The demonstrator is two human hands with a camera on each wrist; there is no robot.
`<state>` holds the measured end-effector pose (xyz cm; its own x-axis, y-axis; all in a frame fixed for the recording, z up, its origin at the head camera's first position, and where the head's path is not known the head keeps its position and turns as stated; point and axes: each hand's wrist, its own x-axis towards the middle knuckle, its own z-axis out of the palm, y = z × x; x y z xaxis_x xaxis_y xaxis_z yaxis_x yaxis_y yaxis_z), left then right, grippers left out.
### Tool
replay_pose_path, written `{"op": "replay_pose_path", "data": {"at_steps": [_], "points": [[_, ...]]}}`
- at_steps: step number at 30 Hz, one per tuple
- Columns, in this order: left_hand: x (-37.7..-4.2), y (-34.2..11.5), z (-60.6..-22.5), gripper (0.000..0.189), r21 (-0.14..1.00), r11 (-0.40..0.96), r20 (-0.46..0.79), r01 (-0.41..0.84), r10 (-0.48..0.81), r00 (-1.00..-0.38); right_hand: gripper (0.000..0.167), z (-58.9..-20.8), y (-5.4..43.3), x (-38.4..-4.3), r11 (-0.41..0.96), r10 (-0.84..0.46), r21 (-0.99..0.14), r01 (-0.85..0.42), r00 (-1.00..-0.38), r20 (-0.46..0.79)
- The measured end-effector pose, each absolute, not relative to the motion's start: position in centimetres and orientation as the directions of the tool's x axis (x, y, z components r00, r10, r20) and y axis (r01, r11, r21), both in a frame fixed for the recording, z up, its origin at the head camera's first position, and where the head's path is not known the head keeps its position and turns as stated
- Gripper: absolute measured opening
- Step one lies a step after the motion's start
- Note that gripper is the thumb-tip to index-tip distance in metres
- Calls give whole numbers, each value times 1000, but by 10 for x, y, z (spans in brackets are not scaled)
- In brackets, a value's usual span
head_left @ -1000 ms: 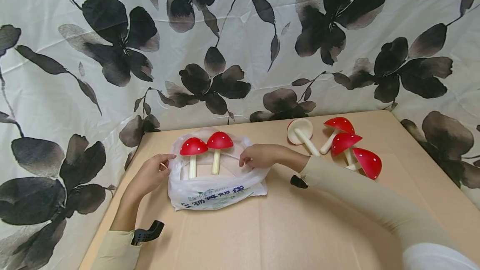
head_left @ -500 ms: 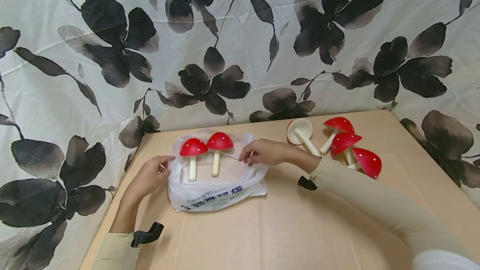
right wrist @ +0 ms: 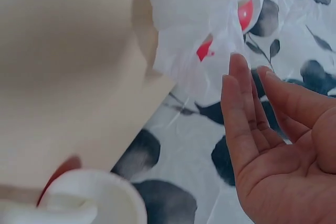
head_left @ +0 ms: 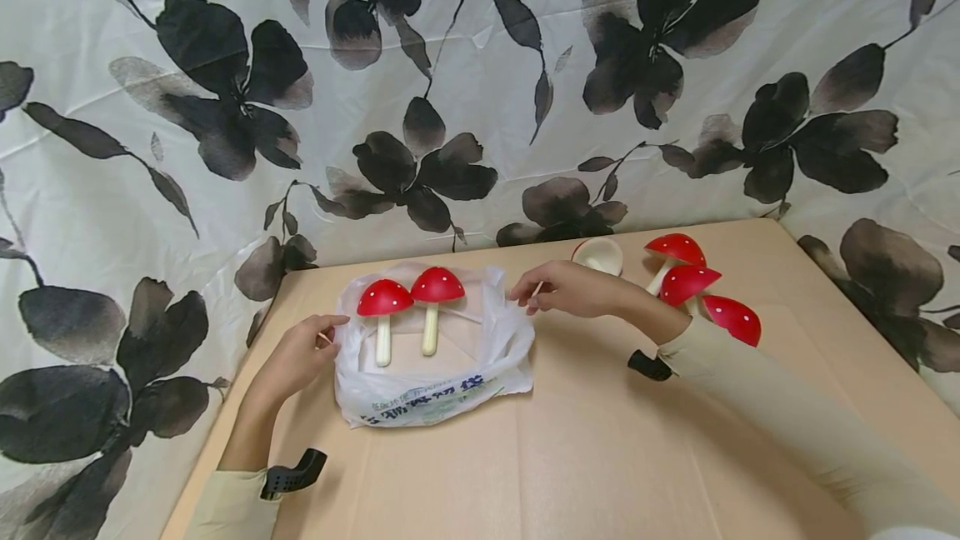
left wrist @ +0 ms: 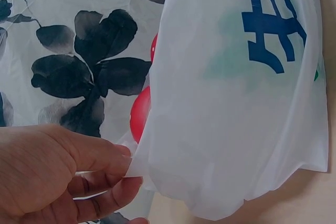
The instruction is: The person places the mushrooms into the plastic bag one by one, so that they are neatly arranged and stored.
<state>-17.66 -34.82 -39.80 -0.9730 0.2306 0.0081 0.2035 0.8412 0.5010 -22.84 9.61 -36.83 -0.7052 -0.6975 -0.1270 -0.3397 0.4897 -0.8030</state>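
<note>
A white plastic bag (head_left: 512, 348) with blue and green print lies on the table, its mouth spread wide. Two toy mushrooms, one on the left (head_left: 385, 298) and one on the right (head_left: 438, 285), lie in the mouth with red white-dotted caps and pale stems. At the bag's left edge, my left hand (head_left: 298, 354) pinches the plastic between thumb and finger; the left wrist view shows the rim (left wrist: 137, 167) there. My right hand (head_left: 576, 288) is off the bag's right side, holding nothing. The right wrist view shows its fingers (right wrist: 240, 114) extended and apart from the bag.
Several more mushrooms lie at the back right: one with its pale underside (head_left: 600, 256) showing, others with red caps (head_left: 732, 319), partly behind my right arm. A floral cloth (head_left: 540, 148) hangs behind the table (head_left: 480, 473).
My right hand has let go of the bag's right edge and moved right, towards the loose mushrooms. The bag's right side shows more now. My left hand stays at the left edge.
</note>
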Motion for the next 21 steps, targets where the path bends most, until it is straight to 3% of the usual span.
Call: {"op": "replay_pose_path", "data": {"at_steps": [14,21], "points": [[-178,-349,-397,41,500,845,-9,189,223,-975,36,-372,147,-229,486,-614,-785,-385,-789,6],[-180,-349,-399,40,504,840,-4,202,237,-972,36,-379,166,-229,502,-547,-796,-338,-837,11]]}}
